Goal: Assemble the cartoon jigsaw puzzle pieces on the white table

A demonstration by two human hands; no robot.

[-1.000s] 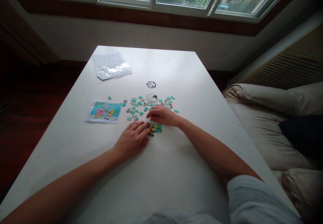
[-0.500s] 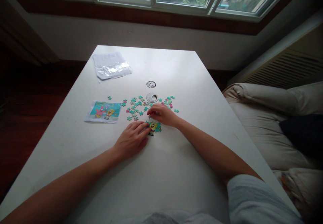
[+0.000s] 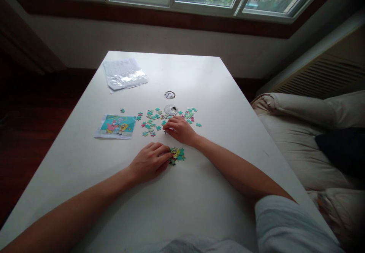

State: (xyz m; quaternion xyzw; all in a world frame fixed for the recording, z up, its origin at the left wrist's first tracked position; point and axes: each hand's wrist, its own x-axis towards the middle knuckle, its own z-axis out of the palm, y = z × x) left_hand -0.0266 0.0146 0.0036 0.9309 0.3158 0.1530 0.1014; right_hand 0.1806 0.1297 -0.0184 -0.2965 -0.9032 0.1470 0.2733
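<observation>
My left hand (image 3: 151, 161) rests on the white table with its fingers closed on the left edge of a joined jigsaw section (image 3: 178, 154). That section shows a yellow cartoon character on turquoise, and my fingertips hide part of its left side. Farther from me, my right hand (image 3: 181, 130) is closed in a pinch, with a small puzzle piece (image 3: 165, 132) just showing at the fingertips. Loose turquoise, pink and yellowish puzzle pieces (image 3: 151, 123) lie scattered beyond both hands, some of them behind the right one.
A printed picture sheet (image 3: 117, 126) of cartoon characters lies left of the loose pieces. Papers with a clear plastic bag (image 3: 125, 75) are at the far left. Two round inserts (image 3: 171, 110) sit in the table (image 3: 199, 199). On the right is a pale padded seat (image 3: 288, 139).
The joined jigsaw section has slid toward me and slightly right, along with my left fingers. My right hand has shifted a little left, its fingers still pinched.
</observation>
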